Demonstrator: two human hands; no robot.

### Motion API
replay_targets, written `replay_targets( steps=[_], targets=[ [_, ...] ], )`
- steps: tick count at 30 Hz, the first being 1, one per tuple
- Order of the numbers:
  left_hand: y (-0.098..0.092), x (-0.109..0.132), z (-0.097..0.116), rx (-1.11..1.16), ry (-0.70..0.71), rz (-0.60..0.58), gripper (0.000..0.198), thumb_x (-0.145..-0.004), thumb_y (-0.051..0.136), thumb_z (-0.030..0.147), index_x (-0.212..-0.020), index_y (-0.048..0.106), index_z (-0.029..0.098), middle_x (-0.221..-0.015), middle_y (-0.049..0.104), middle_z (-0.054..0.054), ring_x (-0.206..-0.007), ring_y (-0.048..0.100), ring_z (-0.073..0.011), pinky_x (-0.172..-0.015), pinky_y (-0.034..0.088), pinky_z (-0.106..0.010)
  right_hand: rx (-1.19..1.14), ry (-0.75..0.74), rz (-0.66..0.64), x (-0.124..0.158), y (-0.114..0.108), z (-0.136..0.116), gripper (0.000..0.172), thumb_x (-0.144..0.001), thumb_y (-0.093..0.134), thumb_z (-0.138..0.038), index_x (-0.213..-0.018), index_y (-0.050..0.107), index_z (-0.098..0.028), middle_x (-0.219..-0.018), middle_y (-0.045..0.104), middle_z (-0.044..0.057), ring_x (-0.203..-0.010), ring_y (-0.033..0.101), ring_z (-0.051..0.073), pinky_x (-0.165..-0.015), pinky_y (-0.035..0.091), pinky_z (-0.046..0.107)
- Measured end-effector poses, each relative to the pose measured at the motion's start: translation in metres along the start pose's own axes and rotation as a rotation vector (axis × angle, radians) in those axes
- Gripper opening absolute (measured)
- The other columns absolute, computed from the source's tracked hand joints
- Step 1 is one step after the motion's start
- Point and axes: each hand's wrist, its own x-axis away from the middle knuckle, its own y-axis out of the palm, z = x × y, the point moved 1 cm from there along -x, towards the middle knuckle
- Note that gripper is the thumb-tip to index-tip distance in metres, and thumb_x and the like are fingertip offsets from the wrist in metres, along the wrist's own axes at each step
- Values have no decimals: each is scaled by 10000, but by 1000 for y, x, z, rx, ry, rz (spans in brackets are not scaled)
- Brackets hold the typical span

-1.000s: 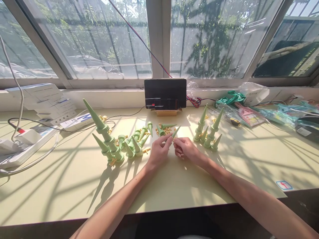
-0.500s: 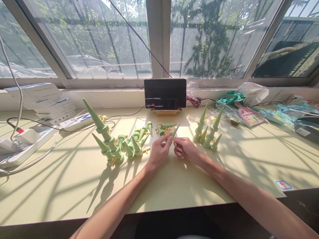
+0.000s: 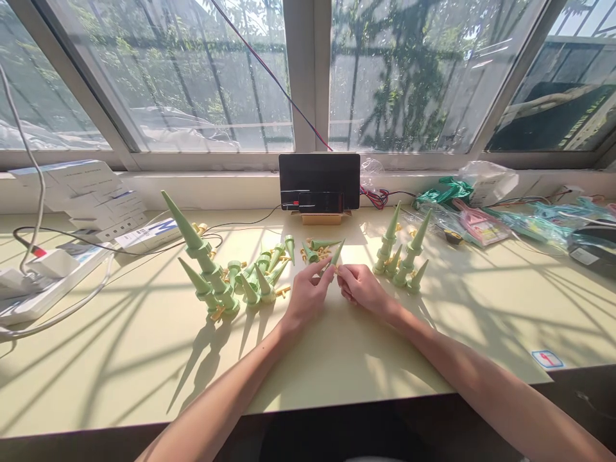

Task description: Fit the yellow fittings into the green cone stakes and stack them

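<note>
My left hand (image 3: pixel 308 292) is narrowed, thumb and fingers closed on a green cone (image 3: pixel 337 251); my right hand (image 3: pixel 364 289) is curled, and its thumb and forefinger appear to pinch a small yellow piece (image 3: pixel 338 268), mostly covered by the fingers. The green cone is located at the fingertips, on the far side of both hands, above the middle of the table (image 3: pixel 327 366) and nearer its far edge than its near edge. Its long axis rises away from me, tilted slightly right; the tip points toward the far edge, the base toward my hands. The left hand is the nearer, being in contact; the right fingertips are at the base end, and I cannot tell whether the yellow piece touches the cone. The green cone is matte, pale green, smooth-sided and tapered to a sharp point; its base is hidden by my fingers. Just beyond, toward the far edge, lie loose green cones (image 3: pixel 312 255) among yellow fittings (image 3: pixel 325 254). To the left stand stacked green cones (image 3: pixel 193 239), with a cluster of shorter cones (image 3: pixel 250 292) beside them; to the right stands a smaller green group (image 3: pixel 416 240). At the far edge, a black tablet (image 3: pixel 319 173) leans upright.
</note>
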Motion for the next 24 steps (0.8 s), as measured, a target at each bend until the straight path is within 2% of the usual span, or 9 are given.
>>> replay_targets(
  steps=[6, 14, 16, 21, 24],
  targets=[
    [0, 0, 2, 12, 0, 10, 573, -856, 608, 516, -1289, 657, 144, -911, 692, -66, -626, 578, -114, -600, 511, -250, 153, -99, 35, 2, -2, -2, 431, -966, 433, -461, -615, 474, -214, -452, 410, -42, -420, 386, 111, -450, 330, 253],
    [0, 0, 0, 23, 0, -6, 578, -861, 587, 535, -1293, 658, 158, -874, 689, -55, -539, 498, -85, -459, 387, -213, 478, -284, 106, 6, -6, -6, 407, -981, 389, -430, -679, 528, -195, -593, 530, 14, -511, 428, 126, -531, 338, 273],
    [1, -1, -1, 21, -6, 0, 586, -858, 585, 541, -1288, 661, 152, -852, 686, -53, -523, 483, -83, -440, 364, -211, 492, -294, 115, 6, -5, -7, 400, -982, 386, -419, -683, 530, -195, -602, 532, 13, -524, 435, 128, -545, 342, 273],
    [2, -1, -2, -5, -14, 4, 605, -868, 569, 537, -1313, 639, 132, -829, 688, -56, -472, 435, -71, -437, 369, -220, 393, -207, 131, 5, 0, -8, 420, -980, 400, -431, -644, 501, -200, -541, 490, -10, -510, 435, 128, -524, 346, 262],
    [1, 0, -2, -13, 6, -14, 583, -887, 553, 523, -1322, 631, 144, -808, 682, -49, -489, 469, -81, -457, 387, -219, 356, -197, 129, 5, 0, -9, 425, -979, 408, -447, -638, 492, -207, -527, 480, -12, -507, 433, 133, -518, 353, 267]
  ],
)
